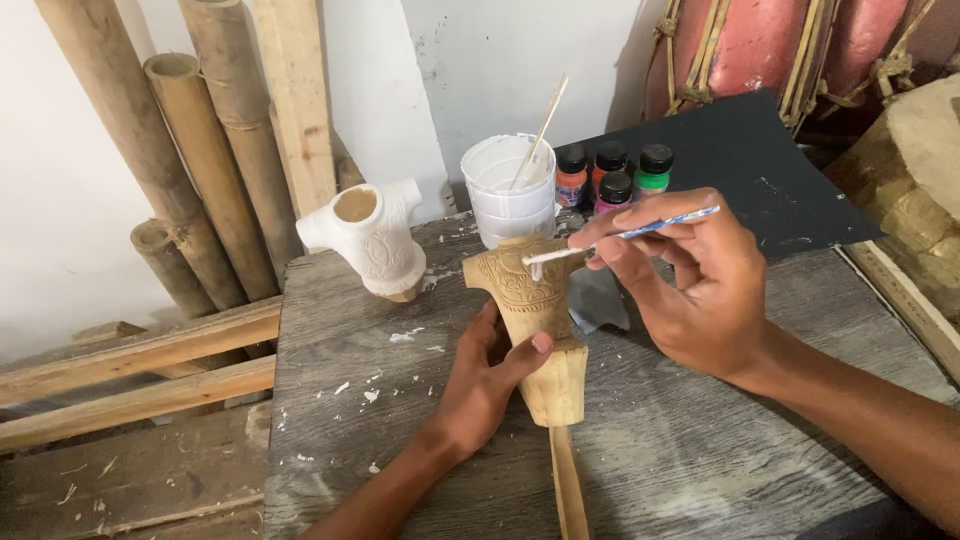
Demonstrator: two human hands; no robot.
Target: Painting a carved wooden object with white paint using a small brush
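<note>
My left hand [482, 382] grips a bare carved wooden piece [535, 300], held upright over the grey wooden table [700, 450] by its narrow waist; a thin stick extends from its base toward me. My right hand [690, 285] holds a thin paintbrush [620, 237], its white-loaded tip touching the top edge of the carved piece. Just behind stands a white plastic cup [508, 195] of white paint with a stirring stick in it.
A similar carved piece painted white [372, 240] stands at the table's back left. Several small paint bottles [612, 175] sit behind the cup, on a dark board [760, 170]. Bamboo poles [190, 150] and planks lean against the wall at left. A red drum [780, 45] is at back right.
</note>
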